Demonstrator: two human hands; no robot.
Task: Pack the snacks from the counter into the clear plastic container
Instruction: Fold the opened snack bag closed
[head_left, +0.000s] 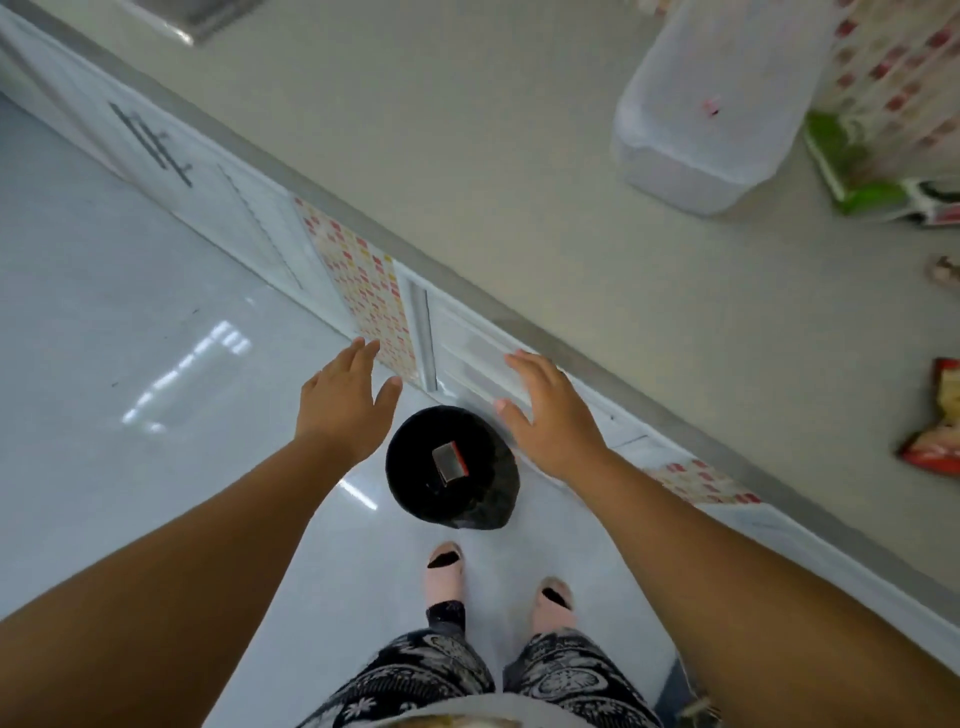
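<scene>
Both hands (447, 410) open, empty, over black bin (452, 467); container (711, 119) prob. empty.

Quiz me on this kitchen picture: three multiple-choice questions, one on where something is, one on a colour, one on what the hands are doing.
1. Where does the clear plastic container stand?
A. on the floor
B. on the counter
C. in the bin

2. What colour is the bin on the floor?
A. black
B. white
C. yellow

3. What are the hands doing?
A. both gripping snacks
B. one holding the container
C. both open, holding nothing

Answers: B, it rests on the counter top; A, its round body is black; C, left hand and right hand show spread fingers over the floor.
</scene>
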